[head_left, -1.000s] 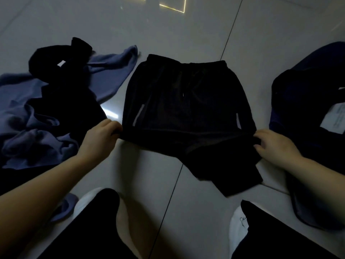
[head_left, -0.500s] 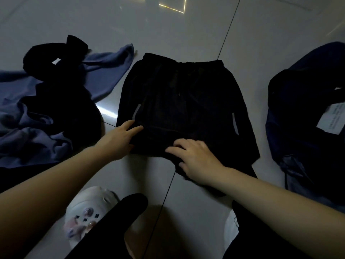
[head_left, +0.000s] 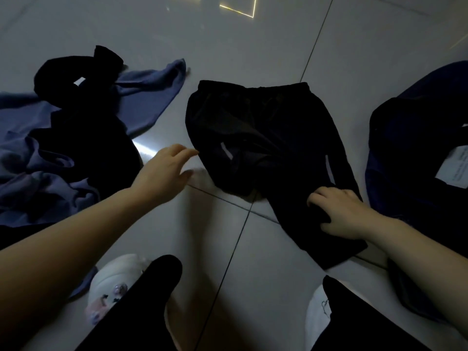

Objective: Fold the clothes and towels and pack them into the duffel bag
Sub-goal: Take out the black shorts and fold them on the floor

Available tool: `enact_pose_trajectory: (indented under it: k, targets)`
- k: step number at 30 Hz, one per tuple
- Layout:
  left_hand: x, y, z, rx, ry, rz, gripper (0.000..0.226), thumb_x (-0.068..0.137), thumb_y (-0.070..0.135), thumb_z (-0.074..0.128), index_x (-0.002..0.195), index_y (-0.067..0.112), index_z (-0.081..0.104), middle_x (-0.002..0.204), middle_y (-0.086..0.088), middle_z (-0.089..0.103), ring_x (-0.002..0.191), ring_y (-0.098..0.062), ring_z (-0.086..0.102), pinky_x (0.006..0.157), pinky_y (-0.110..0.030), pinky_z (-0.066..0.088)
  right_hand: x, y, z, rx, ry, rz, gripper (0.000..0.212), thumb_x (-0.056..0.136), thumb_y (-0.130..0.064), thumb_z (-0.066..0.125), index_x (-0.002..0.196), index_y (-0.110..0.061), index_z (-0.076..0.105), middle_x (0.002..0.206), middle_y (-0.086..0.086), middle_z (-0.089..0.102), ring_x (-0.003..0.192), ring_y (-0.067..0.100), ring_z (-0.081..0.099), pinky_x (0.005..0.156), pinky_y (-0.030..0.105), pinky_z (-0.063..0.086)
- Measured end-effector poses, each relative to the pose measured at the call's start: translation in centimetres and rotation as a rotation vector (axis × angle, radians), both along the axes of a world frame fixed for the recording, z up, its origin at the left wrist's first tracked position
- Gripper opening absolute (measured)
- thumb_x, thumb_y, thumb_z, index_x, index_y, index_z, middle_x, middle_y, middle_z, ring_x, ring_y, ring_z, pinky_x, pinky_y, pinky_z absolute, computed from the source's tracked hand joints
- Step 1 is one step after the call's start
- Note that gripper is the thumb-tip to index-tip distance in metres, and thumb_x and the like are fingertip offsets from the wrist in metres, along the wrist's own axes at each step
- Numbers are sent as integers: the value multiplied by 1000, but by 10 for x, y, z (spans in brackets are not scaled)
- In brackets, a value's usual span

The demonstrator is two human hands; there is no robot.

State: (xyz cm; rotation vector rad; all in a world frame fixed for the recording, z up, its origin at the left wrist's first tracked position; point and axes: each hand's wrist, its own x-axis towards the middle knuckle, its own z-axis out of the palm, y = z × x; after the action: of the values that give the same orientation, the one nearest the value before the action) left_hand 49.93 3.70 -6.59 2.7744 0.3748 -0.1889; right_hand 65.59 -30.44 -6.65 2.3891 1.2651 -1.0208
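Head view, dim light. I log the black shorts [head_left: 266,138] lying on the tiled floor [head_left: 253,46] at centre, waistband at the far end, the left side crumpled inward and one leg trailing toward the near right. The right hand [head_left: 339,214] grips that trailing leg, fingers curled into the cloth. The left hand [head_left: 167,171] hovers just left of the shorts, fingers loose and spread, holding nothing; whether a fingertip touches the hem I cannot tell.

Progress, as I judge it: early. The shorts are mid-fold at best. A heap of blue cloth [head_left: 38,160] and a black garment [head_left: 83,117] lies unfolded at far left. The duffel bag [head_left: 417,138] sits at the right edge, with a white tag on it (I cannot see anything packed inside).

Against half a second ago: the right hand has moved from the near centre of the shorts to their right leg, the left hand has come off the left hem, and that left side now lies bunched rather than flat.
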Motion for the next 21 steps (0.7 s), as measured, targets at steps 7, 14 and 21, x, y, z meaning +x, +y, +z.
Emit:
enact_pose_trajectory:
  k: [7, 14, 21]
  targets:
    - [18, -57, -6, 139, -145, -497, 54, 83, 27, 67, 134, 17, 53, 140, -13, 50, 127, -34, 49, 100, -45, 43, -15, 3, 20, 71, 44, -32, 33, 77, -57, 67, 86, -33, 46, 139, -6, 33, 129, 16, 33, 113, 37, 17]
    - [29, -69, -12, 250, 362, -531, 62, 96, 44, 46, 151, 31, 18, 160, -3, 8, 145, -24, 17, 117, -42, 17, -23, -7, 42, -58, 240, -73, 21, 88, -55, 56, 91, -37, 64, 155, -10, 22, 141, 13, 25, 116, 36, 18]
    - [52, -95, 8, 3, -127, -515, 51, 86, 22, 67, 134, 16, 52, 137, -9, 52, 120, -32, 54, 91, -43, 48, -8, 17, 23, 394, 82, -559, 39, 83, -22, 72, 116, -22, 51, 112, -5, 46, 101, 15, 51, 85, 29, 44]
